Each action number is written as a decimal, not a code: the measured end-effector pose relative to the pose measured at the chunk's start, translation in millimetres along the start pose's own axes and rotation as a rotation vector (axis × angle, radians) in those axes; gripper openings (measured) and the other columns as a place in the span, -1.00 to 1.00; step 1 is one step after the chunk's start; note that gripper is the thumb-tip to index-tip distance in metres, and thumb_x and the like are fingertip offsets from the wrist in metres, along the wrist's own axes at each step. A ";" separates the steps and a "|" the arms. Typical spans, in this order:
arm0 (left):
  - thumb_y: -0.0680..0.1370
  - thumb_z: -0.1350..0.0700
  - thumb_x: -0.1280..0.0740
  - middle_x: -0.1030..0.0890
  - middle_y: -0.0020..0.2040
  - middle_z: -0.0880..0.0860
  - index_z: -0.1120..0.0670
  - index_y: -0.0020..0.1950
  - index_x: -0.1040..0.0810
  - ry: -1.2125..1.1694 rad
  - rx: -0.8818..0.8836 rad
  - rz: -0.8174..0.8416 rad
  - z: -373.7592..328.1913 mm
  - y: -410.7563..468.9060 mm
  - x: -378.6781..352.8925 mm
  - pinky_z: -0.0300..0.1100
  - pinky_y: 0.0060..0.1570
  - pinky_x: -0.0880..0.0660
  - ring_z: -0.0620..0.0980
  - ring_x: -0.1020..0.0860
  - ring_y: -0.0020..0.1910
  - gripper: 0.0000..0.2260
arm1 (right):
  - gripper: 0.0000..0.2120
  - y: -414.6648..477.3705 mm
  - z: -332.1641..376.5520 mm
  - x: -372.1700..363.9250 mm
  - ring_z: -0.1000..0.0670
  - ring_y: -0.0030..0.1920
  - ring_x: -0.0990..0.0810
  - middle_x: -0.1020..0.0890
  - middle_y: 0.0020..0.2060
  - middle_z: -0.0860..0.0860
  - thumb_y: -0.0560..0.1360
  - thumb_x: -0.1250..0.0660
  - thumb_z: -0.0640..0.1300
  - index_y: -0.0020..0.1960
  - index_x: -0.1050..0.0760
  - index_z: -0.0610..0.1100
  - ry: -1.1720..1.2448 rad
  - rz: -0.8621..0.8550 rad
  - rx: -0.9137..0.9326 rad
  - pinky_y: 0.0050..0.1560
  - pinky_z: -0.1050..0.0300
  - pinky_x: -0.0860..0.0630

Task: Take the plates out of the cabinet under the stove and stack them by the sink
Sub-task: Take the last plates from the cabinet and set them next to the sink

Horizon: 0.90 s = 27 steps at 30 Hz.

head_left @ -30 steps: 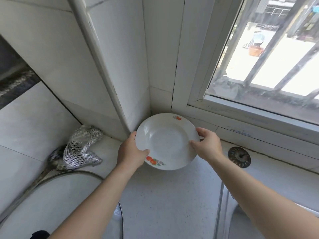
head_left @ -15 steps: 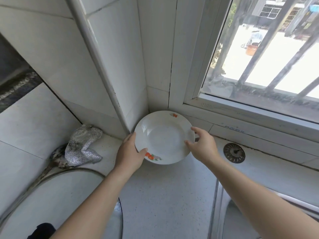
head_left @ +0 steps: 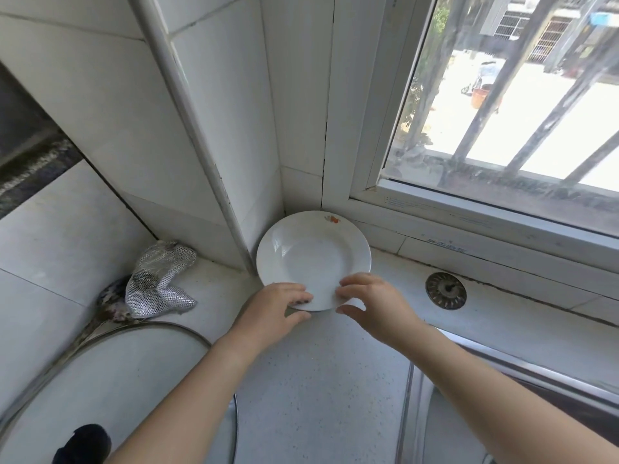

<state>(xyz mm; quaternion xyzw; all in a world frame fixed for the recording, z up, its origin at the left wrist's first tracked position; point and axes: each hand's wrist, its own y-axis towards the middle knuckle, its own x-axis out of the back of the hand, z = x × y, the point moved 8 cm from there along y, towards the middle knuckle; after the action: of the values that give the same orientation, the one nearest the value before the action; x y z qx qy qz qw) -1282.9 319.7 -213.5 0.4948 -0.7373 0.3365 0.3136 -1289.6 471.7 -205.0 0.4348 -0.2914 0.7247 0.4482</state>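
Observation:
A white plate (head_left: 311, 252) with small orange flower prints lies on the pale counter (head_left: 318, 380), tucked into the corner between the tiled wall and the window frame. Both hands meet at its near rim. My left hand (head_left: 274, 306) has its fingers on top of the rim and its thumb just under the edge. My right hand (head_left: 371, 299) rests its fingertips on the rim beside the left, with the thumb at the edge. No other plate is in view.
A silver mesh scrubber (head_left: 160, 279) lies left of the plate by the wall. A glass pot lid (head_left: 100, 380) with a black knob (head_left: 82, 443) fills the lower left. A metal sink strainer (head_left: 445, 290) sits right of the plate, and the steel sink (head_left: 469, 413) opens at lower right.
The plate went from being held up by its two sides to lying on the counter in the corner. Both hands slid from the sides to the near rim.

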 end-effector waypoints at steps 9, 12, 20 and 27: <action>0.50 0.08 -0.37 -0.55 0.25 -0.12 -0.07 0.19 -0.59 0.051 -0.035 -0.069 4.0 6.6 -2.7 -0.35 0.16 -0.28 -0.13 -0.43 0.29 -0.74 | -0.91 4.2 -3.1 -0.7 -0.13 0.03 -0.59 -0.66 -0.03 -0.05 0.42 -0.42 -0.19 -0.07 -0.65 -0.12 -0.027 -0.090 0.080 -0.13 -0.05 -0.59; 0.49 0.11 -0.38 -0.57 0.23 -0.13 -0.08 0.18 -0.60 0.076 -0.039 -0.095 3.6 9.1 -2.9 -0.36 0.11 -0.29 -0.13 -0.45 0.26 -0.74 | -0.93 6.2 -4.4 0.0 -0.13 -0.02 -0.61 -0.67 -0.09 -0.04 0.42 -0.42 -0.19 -0.10 -0.65 -0.11 -0.019 -0.116 0.094 -0.19 -0.07 -0.60; 0.48 0.17 -0.37 -0.57 0.23 -0.09 -0.03 0.20 -0.59 0.080 -0.031 -0.081 0.1 13.4 -2.8 -0.34 0.16 -0.29 -0.11 -0.43 0.27 -0.71 | -0.94 11.1 -3.3 -1.3 -0.15 -0.04 -0.61 -0.67 -0.18 -0.07 0.38 -0.45 -0.24 -0.16 -0.64 -0.14 -0.052 -0.105 0.089 -0.19 0.03 -0.58; 0.49 0.09 -0.38 -0.56 0.21 -0.12 -0.05 0.16 -0.60 0.061 -0.001 -0.067 -11.3 3.8 3.7 -0.37 0.05 -0.33 -0.14 -0.49 0.18 -0.76 | -0.74 -5.3 2.2 7.0 -0.06 0.22 -0.47 -0.57 0.18 -0.01 0.50 -0.33 -0.09 0.18 -0.55 -0.09 -0.084 -0.009 -0.021 0.13 0.01 -0.48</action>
<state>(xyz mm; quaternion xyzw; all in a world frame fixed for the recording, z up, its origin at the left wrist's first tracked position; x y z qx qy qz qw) -1286.2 328.0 -204.8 0.5085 -0.7106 0.3404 0.3472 -1285.5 475.0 -197.5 0.4615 -0.3156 0.7007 0.4433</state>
